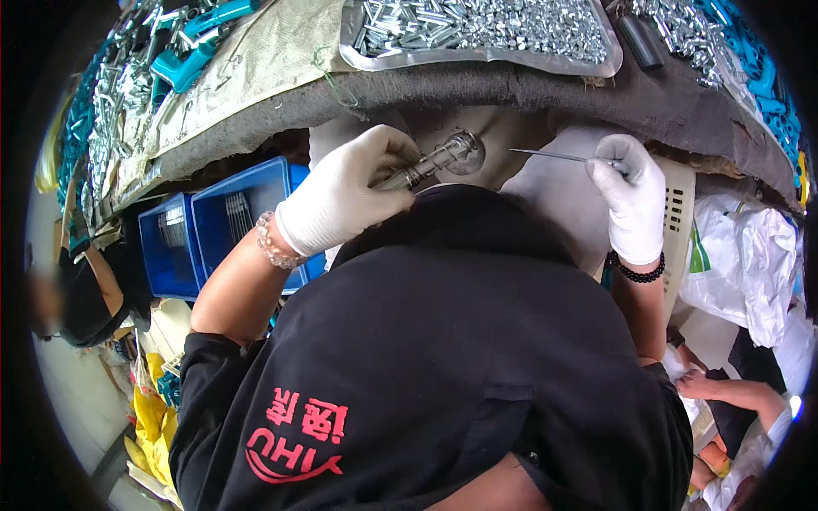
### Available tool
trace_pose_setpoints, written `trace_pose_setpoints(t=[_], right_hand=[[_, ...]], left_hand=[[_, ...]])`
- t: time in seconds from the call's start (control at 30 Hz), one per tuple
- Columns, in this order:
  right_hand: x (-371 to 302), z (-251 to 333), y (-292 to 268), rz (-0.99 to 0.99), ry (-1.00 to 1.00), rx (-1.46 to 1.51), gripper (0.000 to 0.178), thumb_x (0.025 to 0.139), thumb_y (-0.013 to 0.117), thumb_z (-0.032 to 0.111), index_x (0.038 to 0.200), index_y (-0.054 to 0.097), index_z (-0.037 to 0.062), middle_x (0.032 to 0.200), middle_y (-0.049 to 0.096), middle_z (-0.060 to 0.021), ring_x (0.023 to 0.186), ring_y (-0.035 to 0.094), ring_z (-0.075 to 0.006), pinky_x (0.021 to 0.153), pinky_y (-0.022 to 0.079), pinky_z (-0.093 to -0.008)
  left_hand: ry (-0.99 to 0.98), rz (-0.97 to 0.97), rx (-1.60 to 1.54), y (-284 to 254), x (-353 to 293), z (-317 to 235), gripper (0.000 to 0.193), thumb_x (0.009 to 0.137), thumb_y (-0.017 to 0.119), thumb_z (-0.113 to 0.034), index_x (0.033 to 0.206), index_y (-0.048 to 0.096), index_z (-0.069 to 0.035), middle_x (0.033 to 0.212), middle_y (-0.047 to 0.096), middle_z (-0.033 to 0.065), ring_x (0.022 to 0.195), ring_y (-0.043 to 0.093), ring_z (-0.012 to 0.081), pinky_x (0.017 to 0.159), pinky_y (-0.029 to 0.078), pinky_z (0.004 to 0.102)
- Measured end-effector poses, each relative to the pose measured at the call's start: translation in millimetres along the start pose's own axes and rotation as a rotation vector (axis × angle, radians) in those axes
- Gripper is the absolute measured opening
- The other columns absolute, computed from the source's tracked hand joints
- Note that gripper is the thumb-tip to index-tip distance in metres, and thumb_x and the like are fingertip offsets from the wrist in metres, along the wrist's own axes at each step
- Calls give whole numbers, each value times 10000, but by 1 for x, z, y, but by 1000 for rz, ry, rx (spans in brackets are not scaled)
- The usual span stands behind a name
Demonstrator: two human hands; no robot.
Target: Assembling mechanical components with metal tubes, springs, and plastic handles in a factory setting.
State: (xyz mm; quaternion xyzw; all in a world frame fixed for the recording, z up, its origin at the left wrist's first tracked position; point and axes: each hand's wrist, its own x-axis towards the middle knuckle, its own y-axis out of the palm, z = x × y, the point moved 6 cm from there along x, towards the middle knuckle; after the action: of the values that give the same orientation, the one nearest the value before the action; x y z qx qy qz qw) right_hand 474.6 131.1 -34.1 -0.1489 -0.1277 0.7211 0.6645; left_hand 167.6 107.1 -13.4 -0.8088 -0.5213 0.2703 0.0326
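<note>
tray of metal parts (pixel 477 58) on the table (pixel 545 89); crates (pixel 217 226) below, left.

Open gap between hands; table edge (pixel 511 85) blocks above, blue bins (pixel 230 213) left

I wore two white gloves, one on my left hand (pixel 341 200) and one on my right hand (pixel 632 198). I counted two blue bins (pixel 230 221), one metal tray (pixel 486 53) of countless small parts, and two bracelets (pixel 274 247).
</note>
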Motion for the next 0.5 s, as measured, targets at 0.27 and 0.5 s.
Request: trace_pose_setpoints(t=[0.27,0.5], right_hand=[[2,27,6,56,-120,-50,106,810,714,60,878,647,13,779,638,-21,730,568,-78,696,479,-247],[8,31,9,73,-162,-142,116,796,709,57,880,646,7,791,636,-31,729,568,-77,681,486,-253]], left_hand=[[-65,31,-367,9,0,7,278,803,677,40,1072,623,-8,978,662,65,731,606,81,653,502,221],[143,-49,-343,6,-2,-3,301,777,711,27,1055,601,-13,1005,650,61,815,630,106,722,513,231]])
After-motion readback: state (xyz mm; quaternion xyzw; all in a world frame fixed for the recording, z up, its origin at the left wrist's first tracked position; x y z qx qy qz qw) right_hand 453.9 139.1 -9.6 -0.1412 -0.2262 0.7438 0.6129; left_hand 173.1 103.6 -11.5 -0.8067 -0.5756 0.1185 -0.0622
